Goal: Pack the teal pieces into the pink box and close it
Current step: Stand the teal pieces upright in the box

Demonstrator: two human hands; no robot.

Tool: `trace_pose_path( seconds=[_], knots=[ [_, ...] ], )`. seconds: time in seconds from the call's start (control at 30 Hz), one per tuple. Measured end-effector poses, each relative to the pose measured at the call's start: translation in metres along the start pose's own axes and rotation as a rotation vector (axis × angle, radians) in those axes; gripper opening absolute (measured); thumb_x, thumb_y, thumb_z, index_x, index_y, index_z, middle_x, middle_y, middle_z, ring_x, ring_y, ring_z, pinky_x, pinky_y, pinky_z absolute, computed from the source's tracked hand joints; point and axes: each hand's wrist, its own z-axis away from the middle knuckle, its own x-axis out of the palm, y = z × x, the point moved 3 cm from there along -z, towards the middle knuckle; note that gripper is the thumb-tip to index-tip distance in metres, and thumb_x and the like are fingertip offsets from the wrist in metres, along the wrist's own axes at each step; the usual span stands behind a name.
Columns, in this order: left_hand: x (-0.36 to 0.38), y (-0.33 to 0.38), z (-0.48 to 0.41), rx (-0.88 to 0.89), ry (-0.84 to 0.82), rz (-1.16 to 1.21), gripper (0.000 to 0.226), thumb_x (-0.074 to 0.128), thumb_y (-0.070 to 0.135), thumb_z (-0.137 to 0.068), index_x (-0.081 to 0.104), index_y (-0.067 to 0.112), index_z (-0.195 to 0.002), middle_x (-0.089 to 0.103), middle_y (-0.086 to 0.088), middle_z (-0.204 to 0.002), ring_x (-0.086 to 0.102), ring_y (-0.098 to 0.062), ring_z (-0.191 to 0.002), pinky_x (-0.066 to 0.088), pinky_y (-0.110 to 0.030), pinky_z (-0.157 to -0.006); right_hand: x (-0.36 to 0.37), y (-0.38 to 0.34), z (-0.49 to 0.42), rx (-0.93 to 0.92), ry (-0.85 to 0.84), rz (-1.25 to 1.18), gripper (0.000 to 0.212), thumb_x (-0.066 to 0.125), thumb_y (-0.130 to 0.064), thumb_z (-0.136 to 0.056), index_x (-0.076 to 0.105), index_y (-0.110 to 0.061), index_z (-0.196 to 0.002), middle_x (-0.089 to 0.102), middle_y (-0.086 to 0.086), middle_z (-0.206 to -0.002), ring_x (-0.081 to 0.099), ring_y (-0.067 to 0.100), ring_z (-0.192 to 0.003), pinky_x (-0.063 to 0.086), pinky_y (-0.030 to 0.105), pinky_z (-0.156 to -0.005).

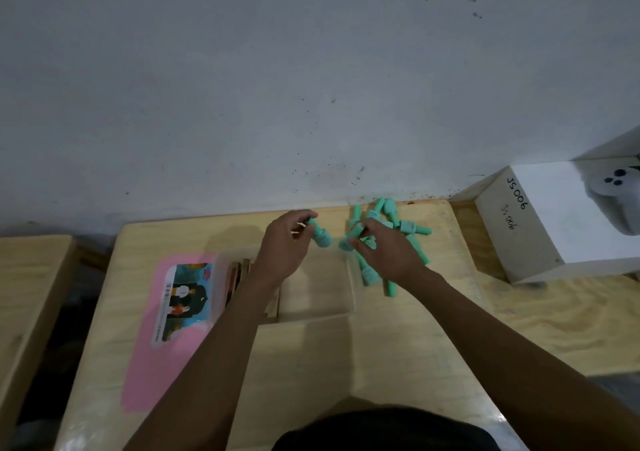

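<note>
Over the open tray [318, 298] of the pink box, both hands are at work, so I judge this to be the packing step, with most of it yet to do. The left hand [284, 246] pinches one teal piece [320, 237] between curled fingers and thumb and holds it above the tray's far edge. The right hand [388, 253] is dug into the loose teal pieces [391, 215] heaped on the wooden table [346, 364] just right of the tray. Its fingers are curled around one or more of them; how many, I cannot tell.

No teal shows inside the tray. Some thin flat brownish things [239, 277] stand on edge at its left side, partly behind the forearm. The pink lid [173, 346] lies flat to the left, its picture label facing up.

Next, I think, the held piece must go down lengthwise into the bare part of the tray. The rest should be laid side by side, or the lid may not shut.

Each piece looks like matte, smooth plastic or rubber, a slim stem with a thicker cap at one end, so I expect them to roll and tangle. The tray is pale, like the plywood under it. A white box [561, 222] with handwriting stands at the far right.
</note>
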Motion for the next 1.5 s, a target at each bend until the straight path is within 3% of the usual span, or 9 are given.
trace_pose_path(
  seconds=[0.17,0.37,0.5,0.57,0.7,0.93,1.2,1.33,1.5],
  knots=[
    [0.006,-0.014,0.002,0.068,-0.070,-0.153,0.025,0.057,0.004,-0.089,0.067,0.011,-0.110,0.064,0.002,-0.104,0.058,-0.010,-0.079,0.044,-0.007,-0.073,0.014,-0.006,-0.016,-0.182,0.007,0.233,0.028,0.067,-0.036,-0.087,0.069,-0.017,-0.107,0.065,0.002,-0.115,0.054,0.023,-0.112,0.044,0.036,-0.089],
    [0.021,-0.029,0.003,0.075,-0.132,-0.272,0.026,0.058,0.007,-0.089,0.066,0.010,-0.113,0.066,-0.005,-0.104,0.057,-0.016,-0.071,0.048,-0.027,-0.073,0.032,0.000,-0.018,-0.197,-0.034,0.459,0.029,0.068,-0.035,-0.084,0.072,-0.022,-0.109,0.057,0.001,-0.127,0.046,0.023,-0.124,0.041,0.040,-0.097],
    [0.032,-0.038,0.004,0.058,-0.170,-0.331,0.027,0.056,0.012,-0.090,0.066,0.013,-0.114,0.066,-0.004,-0.103,0.054,-0.013,-0.073,0.046,-0.025,-0.073,0.041,-0.001,-0.019,-0.191,-0.013,0.551,0.027,0.070,-0.030,-0.081,0.074,-0.021,-0.106,0.061,0.002,-0.121,0.052,0.024,-0.118,0.044,0.040,-0.091],
    [0.037,-0.041,0.005,0.056,-0.177,-0.355,0.027,0.056,0.013,-0.090,0.066,0.014,-0.115,0.066,-0.004,-0.105,0.059,-0.019,-0.080,0.047,-0.027,-0.076,0.044,-0.004,-0.019,-0.177,-0.017,0.584,0.027,0.069,-0.029,-0.080,0.075,-0.019,-0.105,0.062,0.002,-0.117,0.054,0.025,-0.114,0.045,0.041,-0.086],
    [0.044,-0.042,0.009,0.062,-0.170,-0.401,0.029,0.054,0.015,-0.092,0.064,0.014,-0.119,0.065,-0.003,-0.109,0.060,-0.022,-0.092,0.046,-0.028,-0.078,0.048,-0.007,-0.018,-0.127,-0.010,0.602,0.025,0.067,-0.025,-0.080,0.075,-0.015,-0.101,0.064,0.004,-0.109,0.055,0.026,-0.107,0.047,0.040,-0.081],
    [0.054,-0.049,0.016,0.072,-0.120,-0.426,0.032,0.051,0.012,-0.092,0.062,0.013,-0.122,0.065,-0.004,-0.119,0.058,-0.020,-0.108,0.048,-0.033,-0.090,0.046,-0.004,-0.018,-0.118,-0.027,0.554,0.027,0.060,-0.027,-0.087,0.070,-0.016,-0.110,0.062,0.005,-0.114,0.053,0.026,-0.111,0.046,0.041,-0.087],
    [0.064,-0.047,0.025,-0.030,0.047,-0.282,0.029,0.058,0.010,-0.090,0.064,0.011,-0.118,0.067,-0.006,-0.117,0.063,-0.019,-0.106,0.046,-0.024,-0.090,0.042,0.000,-0.011,-0.103,0.030,0.427,0.027,0.060,-0.027,-0.090,0.069,-0.017,-0.114,0.065,0.005,-0.114,0.058,0.025,-0.108,0.048,0.039,-0.085],
    [0.068,-0.048,0.027,-0.070,0.097,-0.201,0.024,0.058,0.012,-0.091,0.063,0.011,-0.114,0.069,-0.006,-0.108,0.065,-0.019,-0.099,0.054,-0.029,-0.083,0.042,0.001,-0.009,-0.095,0.036,0.417,0.028,0.059,-0.026,-0.091,0.068,-0.020,-0.116,0.065,0.004,-0.114,0.059,0.025,-0.107,0.047,0.038,-0.083],
    [0.070,-0.047,0.028,-0.121,0.137,-0.179,0.023,0.058,0.012,-0.090,0.062,0.010,-0.113,0.067,-0.005,-0.109,0.063,-0.017,-0.101,0.054,-0.027,-0.083,0.043,0.002,-0.009,-0.077,0.043,0.378,0.027,0.058,-0.023,-0.091,0.068,-0.021,-0.116,0.066,0.003,-0.114,0.060,0.024,-0.105,0.047,0.036,-0.080]
  ],
)
